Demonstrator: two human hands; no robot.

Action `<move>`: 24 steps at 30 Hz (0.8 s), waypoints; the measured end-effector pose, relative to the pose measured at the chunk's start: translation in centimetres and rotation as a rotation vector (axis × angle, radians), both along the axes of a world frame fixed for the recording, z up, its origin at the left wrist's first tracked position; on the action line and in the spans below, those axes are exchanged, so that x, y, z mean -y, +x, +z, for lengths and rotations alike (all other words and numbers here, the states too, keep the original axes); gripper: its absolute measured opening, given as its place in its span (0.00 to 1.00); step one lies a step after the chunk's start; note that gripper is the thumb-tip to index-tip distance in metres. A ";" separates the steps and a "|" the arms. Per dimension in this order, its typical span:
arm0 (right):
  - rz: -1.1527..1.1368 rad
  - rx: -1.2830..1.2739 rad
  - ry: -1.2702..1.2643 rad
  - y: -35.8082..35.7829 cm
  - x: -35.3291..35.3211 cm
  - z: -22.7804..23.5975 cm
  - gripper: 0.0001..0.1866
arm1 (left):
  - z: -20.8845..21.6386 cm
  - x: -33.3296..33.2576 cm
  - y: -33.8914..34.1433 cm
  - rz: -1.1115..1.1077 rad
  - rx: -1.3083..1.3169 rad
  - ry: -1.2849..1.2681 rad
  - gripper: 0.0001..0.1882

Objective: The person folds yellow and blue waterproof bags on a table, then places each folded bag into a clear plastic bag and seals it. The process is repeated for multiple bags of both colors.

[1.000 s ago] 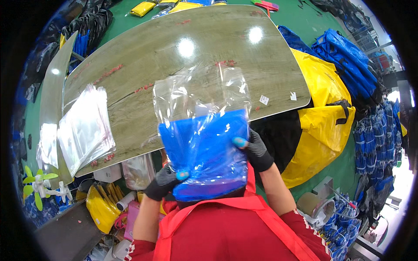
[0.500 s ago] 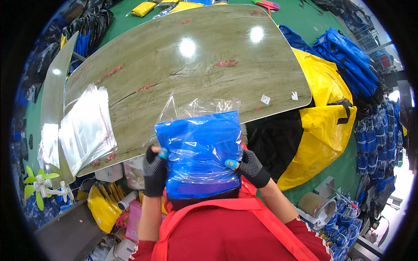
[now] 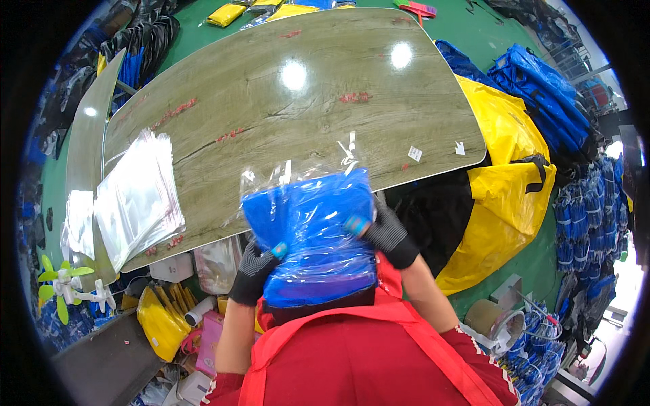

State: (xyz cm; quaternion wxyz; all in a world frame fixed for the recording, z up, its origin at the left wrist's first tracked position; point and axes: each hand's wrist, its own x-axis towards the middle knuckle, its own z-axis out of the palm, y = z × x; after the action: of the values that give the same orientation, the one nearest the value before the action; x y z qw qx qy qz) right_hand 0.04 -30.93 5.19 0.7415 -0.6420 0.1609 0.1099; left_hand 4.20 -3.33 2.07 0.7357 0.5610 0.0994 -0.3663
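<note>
One blue packet (image 3: 315,220), pinched: left hand (image 3: 253,273) eight o'clock, right hand (image 3: 391,237) three. Two white slips (image 3: 414,155) lie two o'clock.

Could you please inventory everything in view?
Bagged item: 1, blue, between hands
Tabletops: 2, grey-brown, centre and left
Plastic sleeves: several, clear, left
Fan: 1, white and green, lower left
Bag-like item: 1, yellow and black, right
Heap: 1, blue, upper right
Bundles: several, blue, far right
Roll: 1, tan, lower right
Packs: several, mostly yellow, floor beyond table
Apron: 1, red, lower centre
Left hand: 1, dark-gloved, item's left
Right hand: 1, dark-gloved, item's right
</note>
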 end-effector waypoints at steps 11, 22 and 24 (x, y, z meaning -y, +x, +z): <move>0.006 0.026 0.063 -7.5 -2.7 -5.1 0.45 | -1.1 -2.2 -4.0 -0.014 0.125 0.109 0.45; -0.058 -0.146 0.096 -7.4 -0.9 -7.1 0.34 | -6.4 2.8 -6.2 0.164 0.373 0.481 0.32; -0.038 -0.114 0.012 -7.3 -0.6 -6.6 0.30 | -5.3 1.7 -6.1 0.211 0.012 0.145 0.31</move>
State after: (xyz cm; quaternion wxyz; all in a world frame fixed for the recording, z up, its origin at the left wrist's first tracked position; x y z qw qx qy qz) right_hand -7.21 -30.37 -1.45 0.7368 -0.6271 0.2146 0.1331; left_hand -1.94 -4.99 -3.24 0.7282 0.6013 0.1797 -0.2754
